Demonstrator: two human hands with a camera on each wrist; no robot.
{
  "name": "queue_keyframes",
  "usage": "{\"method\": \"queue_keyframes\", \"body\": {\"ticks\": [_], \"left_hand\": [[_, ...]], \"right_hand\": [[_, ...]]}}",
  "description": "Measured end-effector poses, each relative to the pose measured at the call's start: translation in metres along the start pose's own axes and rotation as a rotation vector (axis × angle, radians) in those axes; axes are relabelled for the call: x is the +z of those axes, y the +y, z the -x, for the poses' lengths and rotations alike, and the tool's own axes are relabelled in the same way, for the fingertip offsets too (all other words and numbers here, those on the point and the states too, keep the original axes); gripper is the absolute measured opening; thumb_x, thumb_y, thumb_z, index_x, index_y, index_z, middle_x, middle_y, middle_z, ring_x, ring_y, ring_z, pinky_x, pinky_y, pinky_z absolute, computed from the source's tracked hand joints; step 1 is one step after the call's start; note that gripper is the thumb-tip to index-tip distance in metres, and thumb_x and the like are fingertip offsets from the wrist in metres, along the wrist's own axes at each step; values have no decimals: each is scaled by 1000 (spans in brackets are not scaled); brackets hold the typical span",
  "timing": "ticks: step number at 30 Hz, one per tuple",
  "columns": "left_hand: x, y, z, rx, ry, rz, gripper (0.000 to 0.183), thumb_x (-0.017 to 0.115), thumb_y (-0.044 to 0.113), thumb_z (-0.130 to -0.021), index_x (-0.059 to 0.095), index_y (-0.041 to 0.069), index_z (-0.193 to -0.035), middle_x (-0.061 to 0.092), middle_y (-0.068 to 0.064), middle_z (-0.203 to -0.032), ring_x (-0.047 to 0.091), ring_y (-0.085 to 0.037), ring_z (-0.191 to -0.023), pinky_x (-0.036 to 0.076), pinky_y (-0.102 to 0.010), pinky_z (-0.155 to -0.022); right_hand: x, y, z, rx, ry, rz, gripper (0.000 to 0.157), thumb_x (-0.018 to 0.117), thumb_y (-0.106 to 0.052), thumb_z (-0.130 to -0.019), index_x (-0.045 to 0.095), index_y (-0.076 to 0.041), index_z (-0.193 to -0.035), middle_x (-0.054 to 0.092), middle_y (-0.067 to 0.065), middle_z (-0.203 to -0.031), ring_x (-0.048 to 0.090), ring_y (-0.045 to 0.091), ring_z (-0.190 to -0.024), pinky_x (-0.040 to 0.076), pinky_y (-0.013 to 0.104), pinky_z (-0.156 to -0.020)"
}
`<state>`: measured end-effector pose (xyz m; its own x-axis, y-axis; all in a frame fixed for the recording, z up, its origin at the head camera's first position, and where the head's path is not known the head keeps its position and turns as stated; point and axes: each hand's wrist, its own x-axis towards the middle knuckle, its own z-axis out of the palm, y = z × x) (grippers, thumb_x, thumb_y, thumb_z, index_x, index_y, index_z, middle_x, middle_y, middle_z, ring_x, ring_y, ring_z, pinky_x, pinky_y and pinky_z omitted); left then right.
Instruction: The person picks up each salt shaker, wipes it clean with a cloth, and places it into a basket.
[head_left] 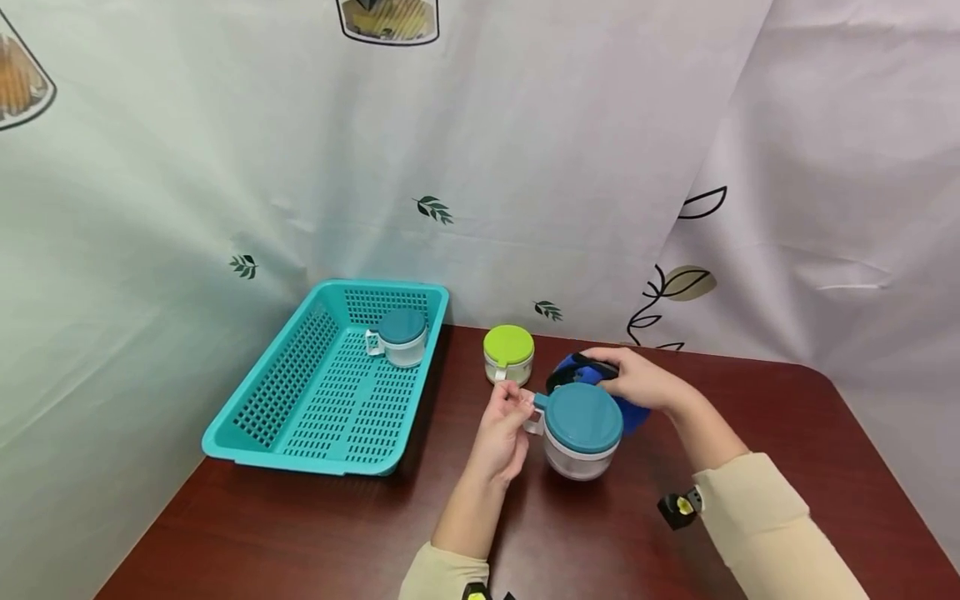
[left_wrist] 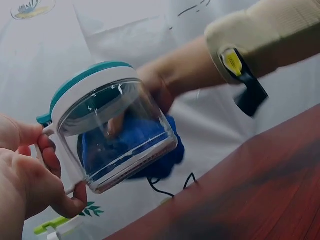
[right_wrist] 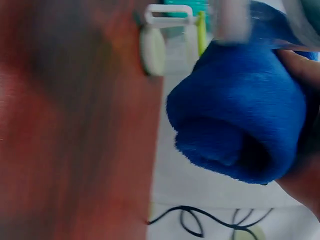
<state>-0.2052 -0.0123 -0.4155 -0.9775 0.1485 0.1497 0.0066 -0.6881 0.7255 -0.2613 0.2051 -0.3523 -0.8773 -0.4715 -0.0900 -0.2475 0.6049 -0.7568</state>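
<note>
A clear jar with a teal lid (head_left: 583, 418) is held up above the table by my left hand (head_left: 498, 437), whose fingers pinch its white handle. In the left wrist view the jar (left_wrist: 117, 125) looks tilted, its glass see-through. Behind it, my right hand (head_left: 639, 379) grips a bunched blue cloth (head_left: 634, 417) close against the jar's far side. The right wrist view shows this cloth (right_wrist: 235, 105) folded into a thick roll; part of the right hand is hidden behind it. Just beyond my left hand stands a jar with a lime-green lid (head_left: 508, 345).
To the left sits a turquoise perforated basket (head_left: 217, 442), with another teal-lidded jar (head_left: 403, 340) in its back right corner. The dark red table (head_left: 750, 400) meets a white patterned curtain (head_left: 525, 167) along its back edge.
</note>
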Motion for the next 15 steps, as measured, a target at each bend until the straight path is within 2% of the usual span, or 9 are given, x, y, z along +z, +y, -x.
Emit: {"method": "queue_keyframes", "body": {"ticks": [5, 8, 11, 13, 15], "left_hand": [[3, -2, -1, 14, -40, -42, 22, 38, -12, -91, 36, 9, -86, 46, 0, -81, 49, -8, -78, 37, -21, -78], [5, -4, 0, 12, -44, -52, 23, 39, -12, -91, 36, 9, -85, 47, 1, -81, 48, -8, -77, 38, -19, -74], [7, -6, 2, -9, -34, -47, 24, 38, -13, -91, 35, 9, -85, 47, 1, -81, 48, -8, -77, 38, -18, -74], [8, -7, 3, -18, -35, -32, 24, 38, -14, -91, 34, 9, -84, 46, 0, -80, 48, -8, -78, 37, -19, -75], [10, -6, 3, -7, -46, -16, 24, 37, -14, -91, 34, 9, -85, 45, 0, -80, 48, -9, -79, 37, -19, -76]], "right_hand": [[-13, -18, -4, -104, 25, -8, 42, 66, -7, -81, 57, -6, -123, 58, 15, -116, 50, 30, -101, 41, 41, -78], [-9, -21, -11, -141, -74, 2, 40, 62, -2, -81, 59, -6, -120, 60, 11, -114, 50, 25, -98, 40, 38, -78], [-2, -17, -17, -107, -206, 15, 43, 55, 5, -80, 59, -8, -121, 58, 9, -116, 49, 23, -97, 41, 35, -78], [-2, -14, -18, -82, -246, 24, 45, 53, 6, -80, 59, -9, -122, 57, 9, -118, 48, 24, -98, 41, 35, -78], [-7, -15, -17, -70, -238, 23, 46, 53, 7, -80, 58, -10, -122, 57, 10, -118, 47, 26, -99, 40, 36, -79]]}}
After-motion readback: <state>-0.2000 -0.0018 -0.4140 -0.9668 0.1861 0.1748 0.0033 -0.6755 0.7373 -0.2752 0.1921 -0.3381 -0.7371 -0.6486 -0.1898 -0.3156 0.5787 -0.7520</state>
